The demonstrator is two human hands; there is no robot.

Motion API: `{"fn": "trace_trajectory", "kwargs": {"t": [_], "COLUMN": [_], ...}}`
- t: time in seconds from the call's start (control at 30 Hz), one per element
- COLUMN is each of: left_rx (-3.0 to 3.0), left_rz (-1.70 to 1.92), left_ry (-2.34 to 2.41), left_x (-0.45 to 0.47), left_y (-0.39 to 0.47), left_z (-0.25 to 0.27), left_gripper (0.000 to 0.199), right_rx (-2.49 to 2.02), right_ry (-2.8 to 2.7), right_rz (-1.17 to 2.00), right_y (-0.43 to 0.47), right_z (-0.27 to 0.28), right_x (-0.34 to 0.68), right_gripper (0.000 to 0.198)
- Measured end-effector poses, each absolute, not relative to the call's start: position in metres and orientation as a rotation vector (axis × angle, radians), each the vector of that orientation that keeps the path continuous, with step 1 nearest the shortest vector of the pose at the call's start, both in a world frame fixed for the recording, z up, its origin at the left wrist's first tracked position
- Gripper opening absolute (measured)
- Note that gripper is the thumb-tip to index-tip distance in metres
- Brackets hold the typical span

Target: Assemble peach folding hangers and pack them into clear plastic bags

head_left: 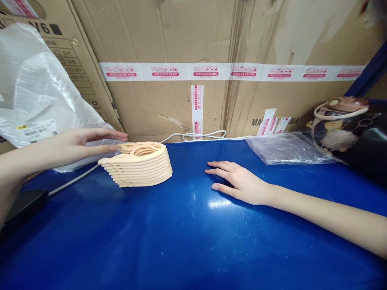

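Already stacked, beige pieces (140, 171) stand beside the left hand (81, 146), fingers outstretched; the right hand (240, 182) lies spread, empty.

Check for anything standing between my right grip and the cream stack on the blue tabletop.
Nothing visible stands between your right grip and the cream stack; just blue tabletop lies between them. Your left grip is at the stack's other side, out of that path.

A hand could pass over the counter (181, 237) between the beige stack (142, 173) and the right hand (242, 184), or along the near side. Cardboard (169, 40) blocks the back, a white bag (45, 80) the far left, a clear bag (287, 149) and bottle (344, 121) the far right.
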State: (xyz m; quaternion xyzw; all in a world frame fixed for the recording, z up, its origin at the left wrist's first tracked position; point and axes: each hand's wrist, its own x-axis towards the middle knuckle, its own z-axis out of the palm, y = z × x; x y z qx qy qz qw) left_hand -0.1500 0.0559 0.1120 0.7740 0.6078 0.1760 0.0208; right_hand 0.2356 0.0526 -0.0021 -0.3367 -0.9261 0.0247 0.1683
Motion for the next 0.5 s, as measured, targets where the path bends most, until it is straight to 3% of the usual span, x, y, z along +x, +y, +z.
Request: {"fn": "trace_trajectory", "kwargs": {"t": [0.3, 0.5], "left_rx": [2.312, 2.391], "left_rz": [0.465, 0.432], "left_ry": [1.861, 1.81], "left_x": [-0.146, -0.156], "left_y": [0.057, 0.063], "left_z": [0.108, 0.102], "left_gripper": [0.072, 0.059], "right_rx": [-0.947, -0.978], "right_ry": [-2.63, -2.661], "right_rz": [0.063, 0.056], "right_y": [0.053, 0.053], "right_z": [-0.003, -0.002], "right_x": [0.236, 0.236], "right_gripper": [0.049, 0.052]}}
